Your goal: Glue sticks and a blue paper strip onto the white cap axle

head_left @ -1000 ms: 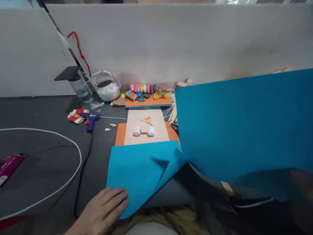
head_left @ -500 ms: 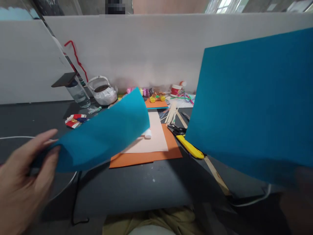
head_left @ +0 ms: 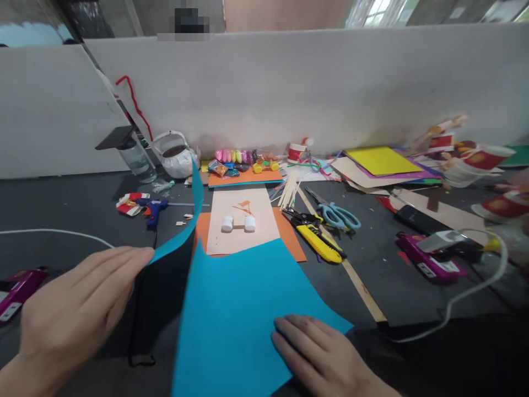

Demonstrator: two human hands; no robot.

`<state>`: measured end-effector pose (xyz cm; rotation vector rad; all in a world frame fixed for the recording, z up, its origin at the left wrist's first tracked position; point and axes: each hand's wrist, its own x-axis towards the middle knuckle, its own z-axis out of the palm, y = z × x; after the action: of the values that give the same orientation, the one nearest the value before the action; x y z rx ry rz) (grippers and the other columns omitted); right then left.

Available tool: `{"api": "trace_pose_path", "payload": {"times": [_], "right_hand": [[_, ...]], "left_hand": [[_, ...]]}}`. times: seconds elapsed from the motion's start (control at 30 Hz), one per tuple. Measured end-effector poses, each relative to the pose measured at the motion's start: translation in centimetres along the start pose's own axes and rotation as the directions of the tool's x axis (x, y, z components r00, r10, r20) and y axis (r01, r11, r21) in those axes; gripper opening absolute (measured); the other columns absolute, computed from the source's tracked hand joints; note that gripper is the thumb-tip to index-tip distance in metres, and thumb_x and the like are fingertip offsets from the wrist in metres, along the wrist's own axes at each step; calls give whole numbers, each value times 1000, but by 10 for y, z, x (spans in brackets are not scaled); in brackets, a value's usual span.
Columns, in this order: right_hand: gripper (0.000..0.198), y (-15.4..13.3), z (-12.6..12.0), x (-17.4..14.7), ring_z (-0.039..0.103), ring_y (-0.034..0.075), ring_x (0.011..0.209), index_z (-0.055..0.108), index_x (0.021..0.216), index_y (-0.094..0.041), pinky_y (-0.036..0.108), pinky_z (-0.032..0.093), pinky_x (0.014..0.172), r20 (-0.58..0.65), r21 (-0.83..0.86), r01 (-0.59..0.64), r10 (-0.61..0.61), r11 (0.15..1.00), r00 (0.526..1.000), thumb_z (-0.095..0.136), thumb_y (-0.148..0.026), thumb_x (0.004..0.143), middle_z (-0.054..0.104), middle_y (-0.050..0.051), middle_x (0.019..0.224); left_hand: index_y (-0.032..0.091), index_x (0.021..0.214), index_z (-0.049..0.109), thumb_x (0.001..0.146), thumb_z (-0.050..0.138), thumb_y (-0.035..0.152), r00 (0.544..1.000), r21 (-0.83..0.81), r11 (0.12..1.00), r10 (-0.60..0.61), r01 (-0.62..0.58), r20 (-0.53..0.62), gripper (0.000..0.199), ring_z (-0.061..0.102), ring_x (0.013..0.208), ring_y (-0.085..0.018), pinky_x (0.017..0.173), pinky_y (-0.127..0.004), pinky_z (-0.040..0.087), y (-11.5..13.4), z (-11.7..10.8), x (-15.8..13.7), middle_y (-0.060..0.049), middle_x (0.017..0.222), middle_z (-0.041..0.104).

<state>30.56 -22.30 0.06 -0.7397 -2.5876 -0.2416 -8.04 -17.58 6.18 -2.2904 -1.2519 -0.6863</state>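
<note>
The person's left hand (head_left: 82, 303) is reaching in from the lower left of the frame and pinching a narrow-looking blue sheet (head_left: 198, 196), its fingers lying together and clamped on the near end. That sheet is showing almost edge-on, curving upward toward the left of centre. The right hand (head_left: 326, 353) is resting on a broad blue sheet (head_left: 239, 298) at the bottom centre, its visible fingers lying close together on the upper surface; the thumb is hidden, so whether it is gripping from below cannot be told. The broad sheet is covering the near edge of a pale pink sheet (head_left: 231, 242) in the middle of the frame, which is lying on an orange sheet (head_left: 293, 242). Two white cylinders (head_left: 249, 224), joined by a thin bar, are sitting on the pink one.

Left of centre, a blue glue gun (head_left: 155, 209) is lying on the dark table (head_left: 384, 264). Right of centre, a yellow cutter (head_left: 320, 242) is lying just beside teal-handled scissors (head_left: 336, 215), with pale sticks (head_left: 288, 192) near them. Stacked coloured sheets (head_left: 380, 160) are lying toward the upper right.
</note>
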Motion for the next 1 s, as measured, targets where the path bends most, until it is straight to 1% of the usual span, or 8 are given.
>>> {"api": "trace_pose_path", "payload": {"times": [0.1,0.23,0.37,0.47,0.6,0.77,0.9,1.0], "right_hand": [[46,-6,6,-2,68,24,99,68,119,-13,36,56,78,51,-8,8,-8,1000,999,25,-19,104,72,9,115],[44,-9,11,-2,67,24,99,68,118,-14,37,57,79,35,14,-9,9,1000,999,26,-19,104,72,9,115],[45,-12,15,-5,66,24,101,70,112,-14,36,56,80,-47,21,-43,44,999,998,26,-18,104,72,10,115],[34,-16,19,-10,62,22,110,72,99,-16,39,50,97,-197,8,-59,59,998,979,38,-12,101,73,8,110],[17,-21,26,-14,43,16,134,71,92,-21,41,25,122,-310,15,-111,110,994,944,57,-13,95,72,-1,116],[18,-19,36,-19,29,17,145,71,94,-21,44,11,125,-253,-2,-145,140,989,957,53,-16,97,66,-1,130],[22,-15,41,-24,33,24,144,68,89,-17,50,12,123,-183,37,-136,140,990,973,48,-16,99,53,8,145],[24,-12,43,-24,39,30,141,66,90,-14,55,20,120,-103,56,-131,137,990,985,44,-13,98,51,16,145]], "left_hand": [[35,149,38,87,57,5,998,-6,998,70,-70,7,72,67,110,-22,103,-39,51,13,-10,-2,-1,117,73],[32,153,32,95,39,10,984,-155,979,151,-135,97,62,59,125,-18,113,-34,42,49,-16,-4,3,129,67],[22,126,64,100,33,19,862,-241,852,498,-465,97,40,55,128,-22,99,-32,52,86,2,-3,1,135,64],[19,100,71,100,33,14,892,-302,852,453,-428,15,39,61,121,-24,84,-32,57,104,20,-3,-4,128,69],[17,97,70,102,29,15,851,-386,818,508,-427,134,42,71,103,-21,69,-28,59,115,32,-5,-4,118,73],[16,105,67,102,28,14,897,-372,851,432,-372,90,39,70,104,-20,79,-30,58,100,32,-15,-6,113,75],[16,116,63,98,44,15,940,-238,931,313,-276,135,26,69,106,-19,87,-28,55,67,20,-18,-8,116,74],[18,110,63,98,48,21,974,-180,975,159,-129,162,20,70,100,-19,85,-29,53,49,10,-15,-7,114,73]]}}
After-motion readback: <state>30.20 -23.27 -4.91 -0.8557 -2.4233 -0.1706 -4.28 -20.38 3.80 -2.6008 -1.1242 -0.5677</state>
